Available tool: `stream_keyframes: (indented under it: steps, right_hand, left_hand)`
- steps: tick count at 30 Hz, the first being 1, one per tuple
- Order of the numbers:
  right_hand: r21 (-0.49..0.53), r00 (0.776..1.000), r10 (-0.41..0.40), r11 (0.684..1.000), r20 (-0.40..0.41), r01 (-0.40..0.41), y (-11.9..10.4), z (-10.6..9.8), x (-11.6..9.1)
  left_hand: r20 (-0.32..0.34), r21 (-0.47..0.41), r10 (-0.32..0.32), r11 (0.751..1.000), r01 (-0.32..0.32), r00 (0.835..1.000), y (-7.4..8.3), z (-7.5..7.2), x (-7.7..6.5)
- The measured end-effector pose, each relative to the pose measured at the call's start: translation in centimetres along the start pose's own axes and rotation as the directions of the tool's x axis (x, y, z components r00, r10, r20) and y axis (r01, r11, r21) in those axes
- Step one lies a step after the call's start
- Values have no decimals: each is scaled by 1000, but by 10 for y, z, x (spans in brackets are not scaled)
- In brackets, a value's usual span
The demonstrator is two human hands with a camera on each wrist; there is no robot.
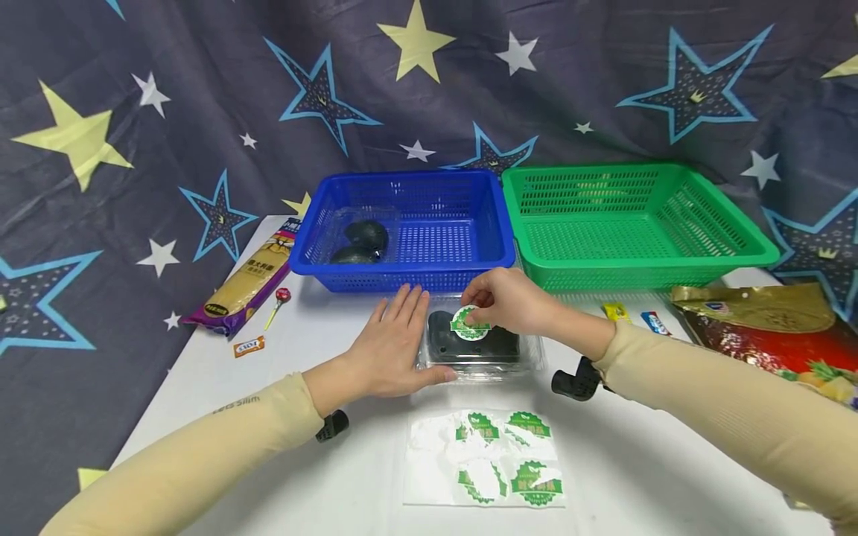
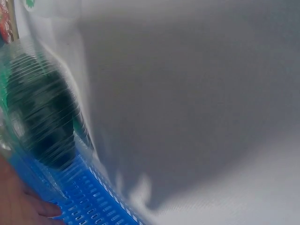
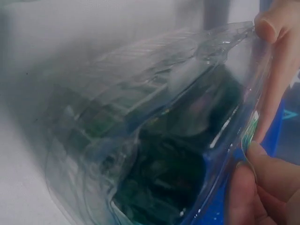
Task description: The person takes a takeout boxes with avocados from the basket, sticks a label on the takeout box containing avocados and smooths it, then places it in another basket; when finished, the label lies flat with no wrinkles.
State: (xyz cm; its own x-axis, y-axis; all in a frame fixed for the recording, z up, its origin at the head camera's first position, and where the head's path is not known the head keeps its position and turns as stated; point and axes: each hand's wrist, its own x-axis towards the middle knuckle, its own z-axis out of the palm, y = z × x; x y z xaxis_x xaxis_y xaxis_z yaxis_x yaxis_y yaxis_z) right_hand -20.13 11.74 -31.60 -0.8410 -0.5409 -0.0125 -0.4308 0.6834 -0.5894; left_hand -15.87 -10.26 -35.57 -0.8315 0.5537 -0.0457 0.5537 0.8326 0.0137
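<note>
A clear plastic clamshell box (image 1: 532, 356) with dark, avocado-like contents (image 1: 445, 344) lies shut in front of the blue basket. My left hand (image 1: 394, 350) rests at the box's left side, fingers straight, thumb along its near edge. Between thumb and fingertips, my right hand (image 1: 515, 299) pinches a round green-and-white sticker (image 1: 461, 327) over the lid. In the right wrist view the sticker (image 3: 250, 133) is edge-on against the lid; whether its whole face is stuck cannot be told. A white sticker sheet (image 1: 429, 461) with several green labels lies nearer to me.
A blue basket (image 1: 405, 280) holds another clear box with dark fruits (image 1: 367, 236). Beside it stands a green basket (image 1: 643, 262). At left lie a pasta packet (image 1: 251, 283), a lollipop (image 1: 282, 295) and an orange candy (image 1: 249, 347); at right, small candies (image 1: 654, 323) and a red-gold bag (image 1: 771, 335).
</note>
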Motion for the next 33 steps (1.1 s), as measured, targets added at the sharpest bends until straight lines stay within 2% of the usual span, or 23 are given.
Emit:
stream_keyframes:
  steps: [6,14,18,21,25,30,33]
  right_hand:
    - [-23,1000,-13,1000,-5,13,-1,2,0]
    - [-84,994,-101,992,-27,99,-1,6,0]
    - [-155,986,-161,976,-43,152,1,8,-2]
    - [-237,968,-247,944,-38,231,1,9,-7]
    - [-333,931,-363,874,31,352,6,10,-22]
    - [-403,902,-415,810,122,427,19,12,-48]
    - [-423,890,-429,785,156,453,23,13,-58]
  left_hand:
    - [-8,1,1,1000,-1,1000,0,1,0]
    - [-5,-5,4,1000,-4,1000,0,0,0]
    - [-7,3,8,1000,-8,1000,1,0,0]
    - [-4,3,5,1000,-5,1000,1,1,0]
    - [4,-7,-1,1000,1,1000,1,1,0]
    - [4,-4,-1,1000,1,1000,1,1,0]
    - [4,0,-1,1000,1,1000,1,2,0]
